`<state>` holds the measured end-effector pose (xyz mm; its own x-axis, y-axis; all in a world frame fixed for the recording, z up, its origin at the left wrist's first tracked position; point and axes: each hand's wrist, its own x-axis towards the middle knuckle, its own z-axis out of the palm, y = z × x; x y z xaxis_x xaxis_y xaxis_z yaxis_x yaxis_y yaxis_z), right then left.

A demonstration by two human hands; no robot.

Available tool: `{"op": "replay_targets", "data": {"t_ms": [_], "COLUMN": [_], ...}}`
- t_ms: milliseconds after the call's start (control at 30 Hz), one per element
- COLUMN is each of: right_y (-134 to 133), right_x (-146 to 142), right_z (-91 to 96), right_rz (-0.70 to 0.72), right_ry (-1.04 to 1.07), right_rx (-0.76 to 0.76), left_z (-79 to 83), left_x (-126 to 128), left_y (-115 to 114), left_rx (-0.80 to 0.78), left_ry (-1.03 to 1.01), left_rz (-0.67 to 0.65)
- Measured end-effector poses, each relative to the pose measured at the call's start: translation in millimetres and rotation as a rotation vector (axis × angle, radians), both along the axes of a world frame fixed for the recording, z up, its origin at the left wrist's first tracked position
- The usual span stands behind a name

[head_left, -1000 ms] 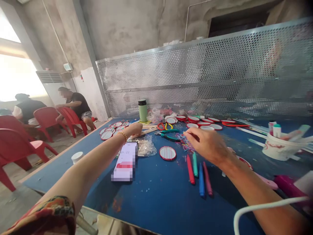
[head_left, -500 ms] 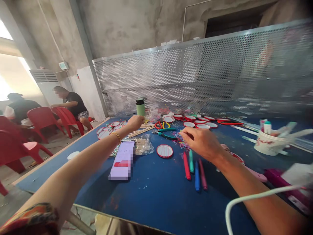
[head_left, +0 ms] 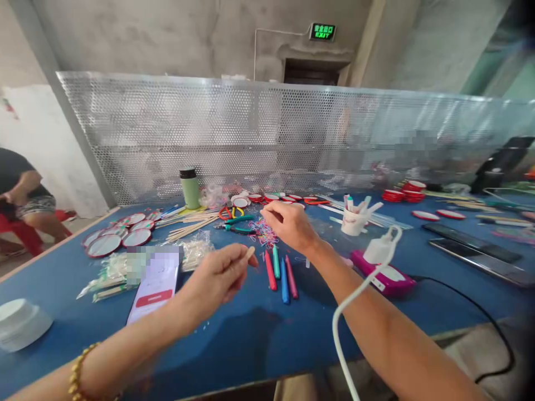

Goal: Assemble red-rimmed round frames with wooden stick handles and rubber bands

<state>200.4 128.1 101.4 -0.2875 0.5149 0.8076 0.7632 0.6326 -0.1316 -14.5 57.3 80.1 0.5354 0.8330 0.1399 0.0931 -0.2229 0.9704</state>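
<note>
My left hand (head_left: 217,275) hovers low over the blue table (head_left: 251,334), fingers closed on a thin wooden stick (head_left: 249,253) whose tip pokes out to the right. My right hand (head_left: 288,223) is farther back, above a pile of small coloured rubber bands (head_left: 259,233). Its fingertips are pinched together, and what they hold is too small to make out. Several coloured markers (head_left: 279,273) lie side by side between the two hands. Left of my left hand a phone (head_left: 154,281) lies flat, and a pile of wooden sticks (head_left: 192,225) sits behind it.
Green-handled pliers (head_left: 236,223), a green bottle (head_left: 190,188) and several red-rimmed discs (head_left: 117,236) lie at the back left. A white cup of pens (head_left: 353,220), a pink device (head_left: 382,275) with a white cable and a perforated metal screen (head_left: 271,133) are there too. A person (head_left: 20,189) sits far left.
My left hand has drawn back from the stick pile toward me with a wooden stick in it. My right hand stays over the rubber bands. The view has swung to the right.
</note>
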Motion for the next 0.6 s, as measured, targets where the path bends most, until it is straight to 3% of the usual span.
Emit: {"op": "replay_targets", "data": {"t_ms": [100,200,433,600], "right_y": [-8.6,-21.9,-44.7,-48.5], "right_x": [-3.1,-9.2,-19.4,-16.4], "right_z": [6.4,8.0,-11.7,-15.8], "right_rz": [0.013,0.053,0.067,-0.129], "right_ry": [0.067,0.107,0.142,-0.119], "right_rx": [-0.052,-0.158,-0.28,-0.341], "left_z": [-28.1,-44.9,-47.2,-52.2], "left_x": [5.4,3.4,3.4,6.5], "left_y": [0.5,-2.3,-7.3,-1.9], "left_rx": [-0.015,-0.043,-0.179,-0.234], "left_ry": [-0.024,0.004,-0.059,-0.103], "left_rz": [0.065,0.051,-0.008,0.019]}}
